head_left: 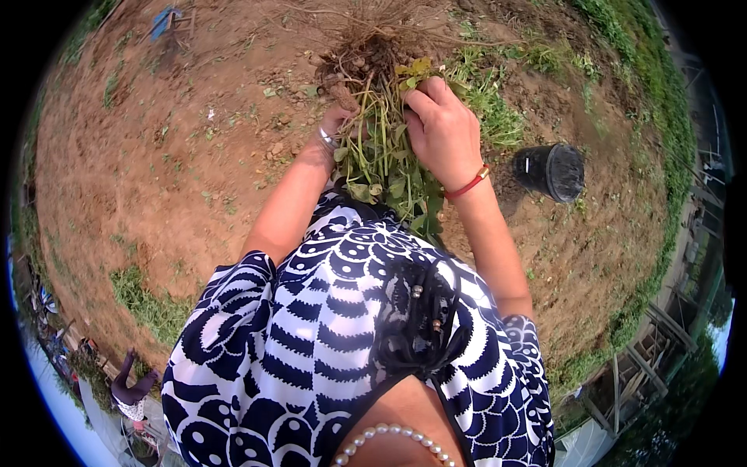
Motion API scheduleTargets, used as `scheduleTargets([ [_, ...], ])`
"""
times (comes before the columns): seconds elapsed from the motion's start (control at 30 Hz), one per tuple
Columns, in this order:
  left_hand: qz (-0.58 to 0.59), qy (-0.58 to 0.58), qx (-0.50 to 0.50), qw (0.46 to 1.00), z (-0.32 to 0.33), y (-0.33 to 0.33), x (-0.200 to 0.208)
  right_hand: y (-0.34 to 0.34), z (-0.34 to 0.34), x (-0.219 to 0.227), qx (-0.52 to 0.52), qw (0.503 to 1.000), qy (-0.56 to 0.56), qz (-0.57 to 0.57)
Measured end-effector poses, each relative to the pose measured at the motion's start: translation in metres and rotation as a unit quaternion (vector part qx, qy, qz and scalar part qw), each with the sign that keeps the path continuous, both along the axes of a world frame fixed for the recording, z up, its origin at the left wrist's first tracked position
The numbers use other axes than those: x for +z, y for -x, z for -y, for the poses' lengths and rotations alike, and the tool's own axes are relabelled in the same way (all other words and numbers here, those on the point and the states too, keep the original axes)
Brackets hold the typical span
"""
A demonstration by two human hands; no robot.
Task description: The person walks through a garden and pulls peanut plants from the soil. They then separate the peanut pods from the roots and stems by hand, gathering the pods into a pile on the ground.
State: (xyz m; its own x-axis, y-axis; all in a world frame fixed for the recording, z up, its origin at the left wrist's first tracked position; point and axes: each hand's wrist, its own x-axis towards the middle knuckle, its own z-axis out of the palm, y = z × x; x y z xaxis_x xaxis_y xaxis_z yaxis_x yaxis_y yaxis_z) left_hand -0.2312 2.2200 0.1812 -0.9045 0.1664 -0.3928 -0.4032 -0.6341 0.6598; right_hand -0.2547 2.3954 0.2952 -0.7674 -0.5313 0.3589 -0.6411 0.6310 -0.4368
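Note:
Before me is a bunch of uprooted peanut plants [383, 144], green leafy stems toward my body, with a brown tangle of roots and soil-covered lumps [366, 66] at the far end. My left hand [336, 123], a silver band at its wrist, is closed round the left side of the bunch below the roots; the stems partly hide its fingers. On the other side my right hand [445, 128], wearing a red bracelet, has its fingers curled in a pinch at the plants' edge, beside some yellowed leaves [415, 70]. What exactly lies between those fingertips is hidden.
A black bucket [551, 173] lies tilted on the soil to my right. Green plants [494, 109] lie beyond my right hand. Cut grass [148, 303] sits at the left. Far left stands a small frame with blue cloth [165, 23]. Another person [128, 393] is at the lower left.

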Motion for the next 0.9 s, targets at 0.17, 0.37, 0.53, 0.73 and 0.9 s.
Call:
scheduleTargets([
  [0.17,-0.019,-0.003,-0.022,1.000,0.003,0.000,-0.007,0.007,-0.005,-0.014,0.007,0.997,0.069,-0.017],
  [0.37,-0.054,0.013,-0.087,0.995,0.010,0.001,-0.021,0.004,-0.013,-0.003,0.013,0.996,-0.007,0.086],
  [0.53,-0.021,-0.043,-0.042,0.998,0.005,-0.005,-0.021,0.012,-0.026,-0.005,0.026,0.994,-0.057,0.091],
  [0.73,-0.010,-0.109,-0.002,0.994,-0.005,-0.006,-0.021,0.014,-0.027,-0.010,0.055,0.995,0.035,0.081],
  [0.9,0.052,-0.040,0.086,0.994,-0.009,-0.006,-0.025,0.026,-0.036,-0.016,0.047,0.967,0.188,0.165],
])
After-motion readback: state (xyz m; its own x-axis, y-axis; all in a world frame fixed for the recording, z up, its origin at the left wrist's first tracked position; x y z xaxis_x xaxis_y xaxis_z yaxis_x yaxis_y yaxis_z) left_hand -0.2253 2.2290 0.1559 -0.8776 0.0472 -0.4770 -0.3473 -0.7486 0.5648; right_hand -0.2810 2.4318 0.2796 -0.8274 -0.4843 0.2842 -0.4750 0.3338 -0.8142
